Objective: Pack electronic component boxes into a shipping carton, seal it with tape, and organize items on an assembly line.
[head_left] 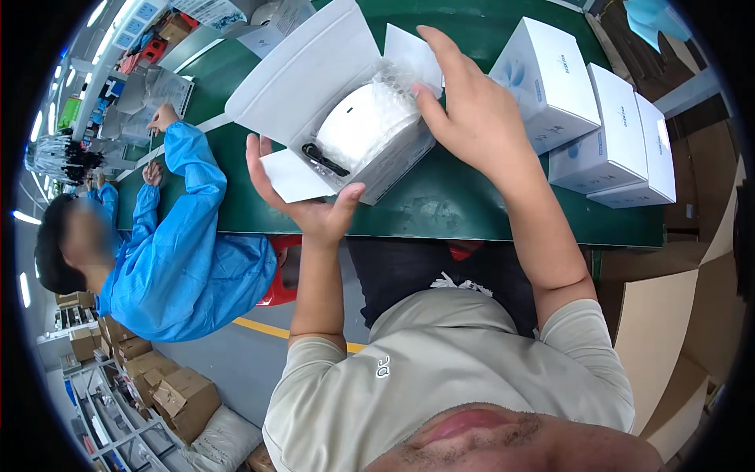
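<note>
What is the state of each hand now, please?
Left hand: open, cupped at the left end of the white box.
Right hand: open, curved at its right flap.

Bright, even indoor light; ceiling tubes (36, 127) glaring at left; faint sheen on green tabletop (472, 219); straight edges bowed, black fisheye rim

The box (398, 165) and device (354, 118) are white, the cable (316, 154) black, the table (456, 216) green.

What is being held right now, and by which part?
The open box, apparently by its two ends: left hand at the left end, by the side flap; right hand at the right end. Firmness of grip cannot be told.
</note>
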Available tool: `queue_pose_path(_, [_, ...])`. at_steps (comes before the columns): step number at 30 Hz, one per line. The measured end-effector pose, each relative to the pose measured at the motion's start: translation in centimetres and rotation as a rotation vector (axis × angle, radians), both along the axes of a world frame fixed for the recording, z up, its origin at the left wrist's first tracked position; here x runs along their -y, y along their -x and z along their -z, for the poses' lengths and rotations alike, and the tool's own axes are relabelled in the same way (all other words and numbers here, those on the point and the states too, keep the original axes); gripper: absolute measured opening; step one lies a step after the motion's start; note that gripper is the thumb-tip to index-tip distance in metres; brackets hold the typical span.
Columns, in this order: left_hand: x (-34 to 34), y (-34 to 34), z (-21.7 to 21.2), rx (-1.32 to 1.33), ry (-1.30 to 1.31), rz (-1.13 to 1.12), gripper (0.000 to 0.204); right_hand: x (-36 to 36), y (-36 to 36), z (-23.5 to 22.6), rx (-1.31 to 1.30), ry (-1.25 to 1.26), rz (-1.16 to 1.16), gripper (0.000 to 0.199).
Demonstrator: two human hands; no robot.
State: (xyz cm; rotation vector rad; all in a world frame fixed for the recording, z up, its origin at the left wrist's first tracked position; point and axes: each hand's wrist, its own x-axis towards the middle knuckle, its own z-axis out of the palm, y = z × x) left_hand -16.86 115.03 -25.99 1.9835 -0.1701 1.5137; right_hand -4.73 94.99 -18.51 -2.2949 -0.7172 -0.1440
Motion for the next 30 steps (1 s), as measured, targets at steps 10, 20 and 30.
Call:
queue_pose_path(10, [-1.1,0.8,-0.5,-0.4,-0.293,-0.184,0.074,-1.3,-5.8,6.6,-0.175,-0.735,-0.759,0.053])
queue_pose_path(20, [0.1,0.1,0.3,-0.092,0.151,0.177,0.044,-1.5,-5.1,7.1,-0.424,-1.058,-0.762,0.042])
queue_pose_path(30, [0.5,1.0,-2.1,-0.391,-0.054,0.067,0.042,-1.5,-5.0,7.2,-0.241,-0.818,-0.744,0.025])
